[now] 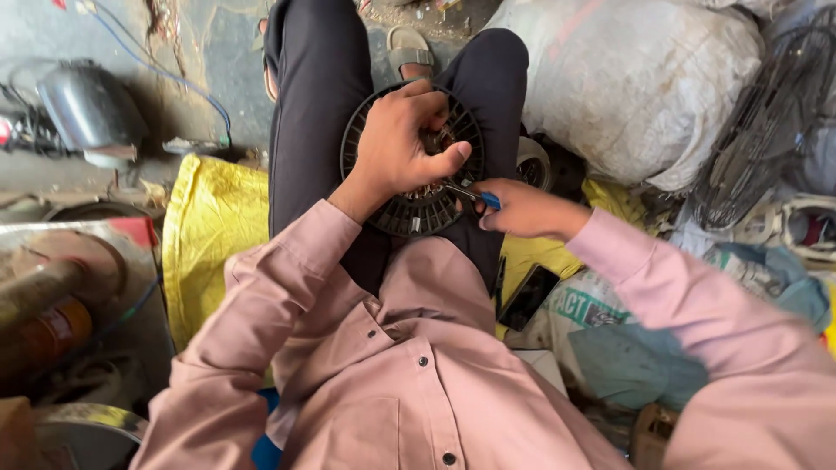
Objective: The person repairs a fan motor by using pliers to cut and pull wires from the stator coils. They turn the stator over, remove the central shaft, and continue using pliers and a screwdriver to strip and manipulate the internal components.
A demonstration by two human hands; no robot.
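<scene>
Big stuff first: a bulging white sack takes up the upper right, with a wire fan guard leaning just beside it. A yellow bag is spread on the floor under the person's left thigh, and a printed sack lies lower right. Off to the left there's a grey motor housing with a blue wire running past it on the concrete.

The person sits in a pink shirt and dark trousers, and a round black ribbed fan motor cover rests on their lap, between the knees. The left hand is on top of it, fingers curled into the middle where the coppery windings show, thumb stretched out flat across the ribs, so the grip is closed on the cover. The right hand comes in from the right edge of the cover, its grip pinched tight around a small blue-handled tool, whose metal tip points into the center, just under the left thumb. A dark phone lies by the right thigh.
</scene>
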